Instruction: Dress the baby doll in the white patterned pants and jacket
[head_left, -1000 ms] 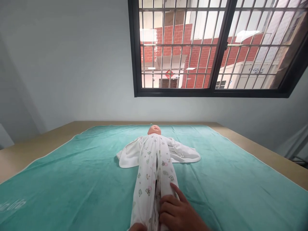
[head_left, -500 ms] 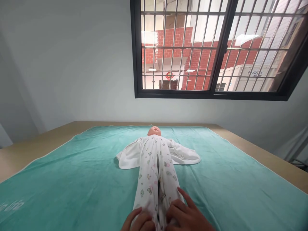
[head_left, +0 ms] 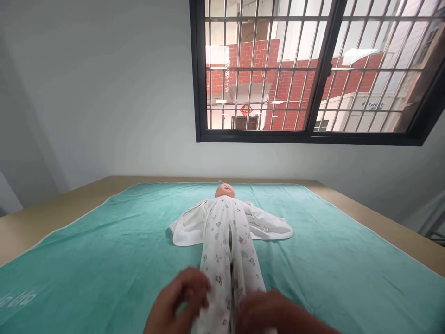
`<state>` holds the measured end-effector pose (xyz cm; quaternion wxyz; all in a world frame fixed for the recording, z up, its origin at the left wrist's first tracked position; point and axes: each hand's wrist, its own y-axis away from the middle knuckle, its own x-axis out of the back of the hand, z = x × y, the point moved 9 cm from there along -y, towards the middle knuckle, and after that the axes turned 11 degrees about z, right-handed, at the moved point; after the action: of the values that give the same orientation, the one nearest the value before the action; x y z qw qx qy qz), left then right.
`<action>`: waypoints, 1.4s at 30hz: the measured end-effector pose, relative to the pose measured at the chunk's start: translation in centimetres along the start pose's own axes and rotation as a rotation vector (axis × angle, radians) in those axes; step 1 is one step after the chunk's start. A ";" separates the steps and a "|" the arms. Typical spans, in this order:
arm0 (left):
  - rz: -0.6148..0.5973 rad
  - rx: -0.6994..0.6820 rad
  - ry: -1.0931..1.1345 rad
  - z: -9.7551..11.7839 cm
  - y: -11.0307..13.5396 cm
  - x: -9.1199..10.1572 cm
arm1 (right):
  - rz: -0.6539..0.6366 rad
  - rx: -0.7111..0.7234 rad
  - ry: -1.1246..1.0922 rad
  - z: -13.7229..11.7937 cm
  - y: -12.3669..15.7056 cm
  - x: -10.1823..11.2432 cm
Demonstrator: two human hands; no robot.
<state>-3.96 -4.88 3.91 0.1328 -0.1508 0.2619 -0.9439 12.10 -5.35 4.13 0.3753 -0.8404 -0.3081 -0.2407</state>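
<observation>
A baby doll (head_left: 224,189) lies face up, dressed in a white baby suit (head_left: 217,246) printed with small animals. Its long legs stretch toward me, with a dark open slit between them, and the white sleeves spread out to both sides. My left hand (head_left: 181,297) is beside the left leg, its fingers curled and their tips smeared by motion. Over the lower right leg, my right hand (head_left: 271,311) is badly blurred; whether it grips the cloth cannot be seen. The lower ends of the legs run out of the frame.
Under the doll a green towel (head_left: 121,250) with a pale edge covers most of the wooden table (head_left: 74,197). Behind stands a grey-white wall (head_left: 104,93) with a dark-framed, barred window (head_left: 309,136).
My left hand has moved up and left from the lower leg. My right hand has turned, its raised finger lowered, and is now blurred. The doll stays put as the view shifts slightly.
</observation>
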 end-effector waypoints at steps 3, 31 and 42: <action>0.135 0.270 0.040 -4.0 -6.3 0.1 | 0.291 -0.327 -0.086 3.9 -3.8 5.0; 0.026 0.074 -0.469 -14.5 -16.0 -5.3 | 0.807 -0.498 0.443 22.0 -5.2 11.9; -0.235 0.148 -0.424 -15.4 -15.3 -7.1 | 0.221 -0.180 0.505 17.6 -4.7 6.8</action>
<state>-5.49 17.15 -2.01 0.0850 -0.3647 0.1389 -0.9168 16.62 13.14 0.15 0.3880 -0.8123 -0.0888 -0.4263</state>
